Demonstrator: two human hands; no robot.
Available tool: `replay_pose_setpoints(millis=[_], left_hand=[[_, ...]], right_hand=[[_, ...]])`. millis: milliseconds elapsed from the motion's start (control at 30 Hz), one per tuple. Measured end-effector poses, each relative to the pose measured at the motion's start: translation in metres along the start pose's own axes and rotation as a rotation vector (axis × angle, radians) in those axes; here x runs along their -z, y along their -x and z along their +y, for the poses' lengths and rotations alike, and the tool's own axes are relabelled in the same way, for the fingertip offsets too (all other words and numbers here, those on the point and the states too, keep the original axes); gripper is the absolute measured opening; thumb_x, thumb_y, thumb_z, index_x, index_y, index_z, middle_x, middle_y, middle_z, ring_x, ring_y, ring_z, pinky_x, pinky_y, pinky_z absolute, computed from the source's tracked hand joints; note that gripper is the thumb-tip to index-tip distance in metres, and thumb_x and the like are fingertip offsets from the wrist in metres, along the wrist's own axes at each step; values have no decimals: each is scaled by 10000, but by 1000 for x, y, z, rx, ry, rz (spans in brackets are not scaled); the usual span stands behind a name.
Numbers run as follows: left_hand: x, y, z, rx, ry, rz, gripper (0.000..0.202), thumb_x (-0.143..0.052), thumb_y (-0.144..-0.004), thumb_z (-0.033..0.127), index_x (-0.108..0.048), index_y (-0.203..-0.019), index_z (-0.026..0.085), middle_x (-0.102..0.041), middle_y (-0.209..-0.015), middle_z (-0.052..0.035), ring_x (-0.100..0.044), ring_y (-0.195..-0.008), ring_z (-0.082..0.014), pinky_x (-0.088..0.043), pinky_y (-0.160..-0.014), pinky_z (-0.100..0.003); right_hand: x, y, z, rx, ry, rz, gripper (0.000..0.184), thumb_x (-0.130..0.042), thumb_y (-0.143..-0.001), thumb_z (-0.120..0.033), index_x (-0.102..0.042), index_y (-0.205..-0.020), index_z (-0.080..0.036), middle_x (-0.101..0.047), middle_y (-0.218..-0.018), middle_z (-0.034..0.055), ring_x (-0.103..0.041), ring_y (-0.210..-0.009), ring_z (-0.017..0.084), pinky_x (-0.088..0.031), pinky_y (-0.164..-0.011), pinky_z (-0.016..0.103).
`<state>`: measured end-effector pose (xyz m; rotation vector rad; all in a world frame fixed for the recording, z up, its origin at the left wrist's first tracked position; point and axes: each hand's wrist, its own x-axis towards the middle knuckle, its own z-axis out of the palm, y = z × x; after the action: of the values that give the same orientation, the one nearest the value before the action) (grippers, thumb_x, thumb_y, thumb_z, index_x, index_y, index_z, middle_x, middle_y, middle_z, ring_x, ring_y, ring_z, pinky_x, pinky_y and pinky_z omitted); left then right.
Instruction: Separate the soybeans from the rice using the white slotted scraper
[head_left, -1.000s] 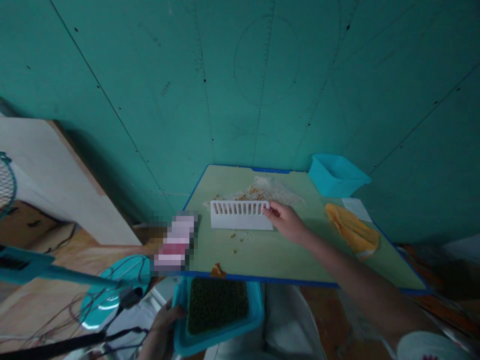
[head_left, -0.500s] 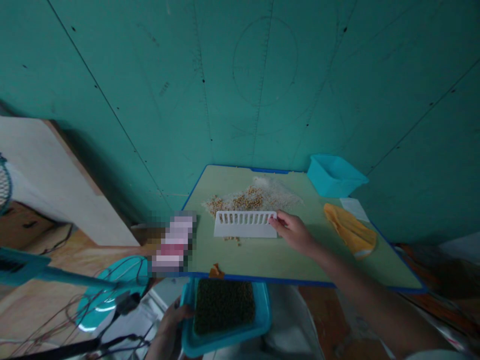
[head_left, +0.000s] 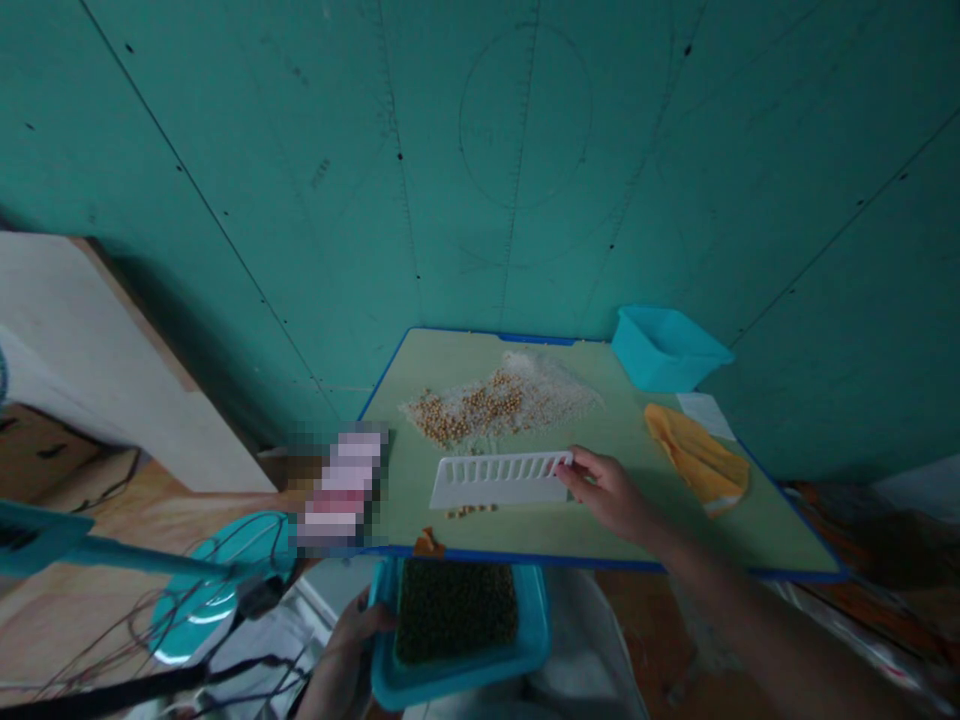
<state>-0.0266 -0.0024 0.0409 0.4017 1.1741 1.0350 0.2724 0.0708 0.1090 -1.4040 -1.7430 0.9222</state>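
My right hand (head_left: 611,492) grips the right end of a white slotted plastic scraper (head_left: 499,479) that stands on the green table (head_left: 570,525). A few small beans (head_left: 469,510) lie just in front of the scraper, near the table's front edge. Farther back lies a spread of tan beans and white grains (head_left: 499,400). My left hand (head_left: 349,650) holds the left rim of a blue tray (head_left: 457,625) filled with dark green beans, kept below the table's front edge.
An empty blue tub (head_left: 664,350) stands at the table's back right, with a yellow cloth (head_left: 697,455) in front of it. A small orange scrap (head_left: 429,543) sits on the front edge. A teal fan base (head_left: 217,590) and cables are at the lower left.
My right hand has dragged the scraper toward the table's front edge, pulling a few beans with it and uncovering the pile behind. The tray has shifted slightly right under the edge.
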Motion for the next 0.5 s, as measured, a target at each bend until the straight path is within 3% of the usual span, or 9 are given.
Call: replay_pose_setpoints(millis=[267, 500], left_hand=[[-19, -1, -12, 39, 35, -32, 274, -629, -456, 118, -707, -716, 156, -720, -586, -43, -659, -568, -276, -503, -508, -355], [-24, -5, -27, 49, 88, -88, 260, -594, -515, 100, -712, -735, 175, -702, -554, -6, -666, -582, -251, -508, -544, -340]], right_hand=[[4, 40, -6, 35, 85, 14, 286, -430, -873, -425, -588, -778, -205, -557, -646, -2, -526, -619, 146, -411, -566, 229], [5, 75, -11, 114, 168, 27, 253, -407, -889, -374, -611, -823, -241, -645, -745, 30, -596, -704, 168, -457, -661, 253]])
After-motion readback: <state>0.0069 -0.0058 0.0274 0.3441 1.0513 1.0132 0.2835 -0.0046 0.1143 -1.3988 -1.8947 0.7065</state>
